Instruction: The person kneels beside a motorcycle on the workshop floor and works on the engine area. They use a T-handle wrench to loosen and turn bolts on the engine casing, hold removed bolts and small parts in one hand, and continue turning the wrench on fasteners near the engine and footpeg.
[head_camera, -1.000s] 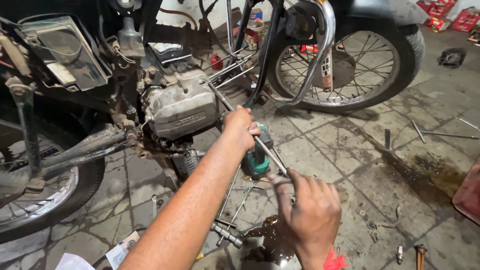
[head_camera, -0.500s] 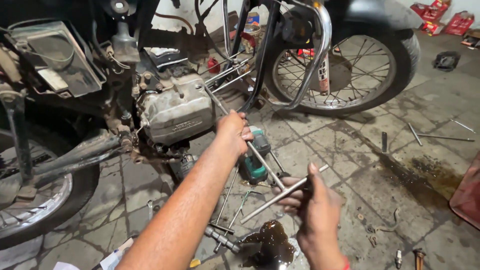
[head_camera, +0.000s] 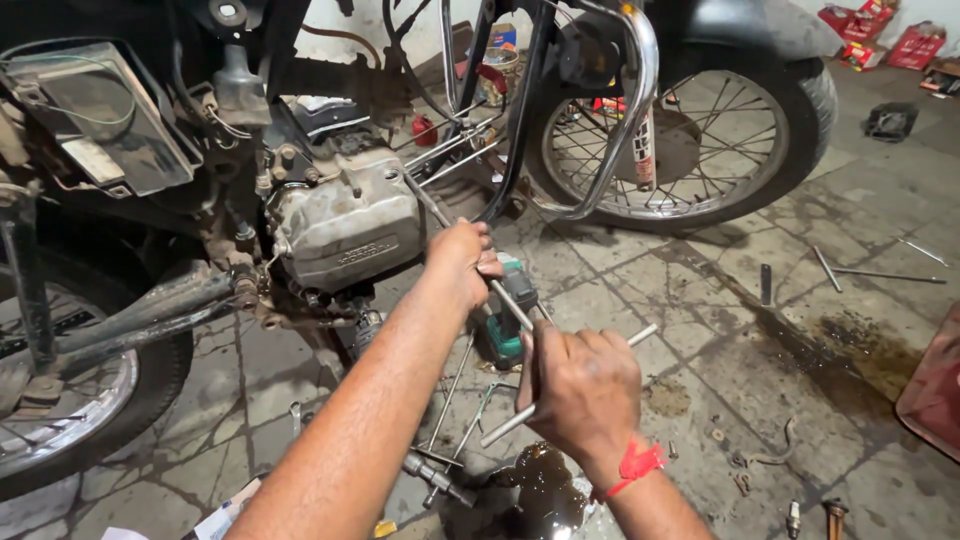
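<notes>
Head view, looking down past two bare forearms at a stripped motorcycle on a grey tiled floor (head_camera: 690, 300).

Left hand (head_camera: 465, 260) closed in a fist round the upper part of a long steel T-handle wrench (head_camera: 512, 303), knuckles close to the dull silver ribbed engine casing (head_camera: 345, 225). Right hand (head_camera: 580, 390) wrapped tight round the wrench's crossbar, one bar end poking out toward the right, the other slanting down toward the floor; red thread band (head_camera: 635, 465) at that wrist. Far tip of the shaft running up beside the casing toward the dark frame tubes; exact seat on a fastener too small to tell.

Below the hands: a green and black cordless power tool (head_camera: 505, 325) lying on the tiles, thin steel rods beside it, a dark brown oil puddle (head_camera: 540, 490) just under the right wrist. Further right, loose metal bars (head_camera: 880, 272) well apart from the hands, and a spoked front wheel with black tyre (head_camera: 690, 130) behind a chromed crash guard.

Judged from the grip: mid-turn on a fastener at the engine, left hand steadying, right hand cranking. Called for next: shaft kept in line with the fastener, firm steady pressure inward, a fresh hold on the crossbar for another sweep, footing kept off the oil.
</notes>
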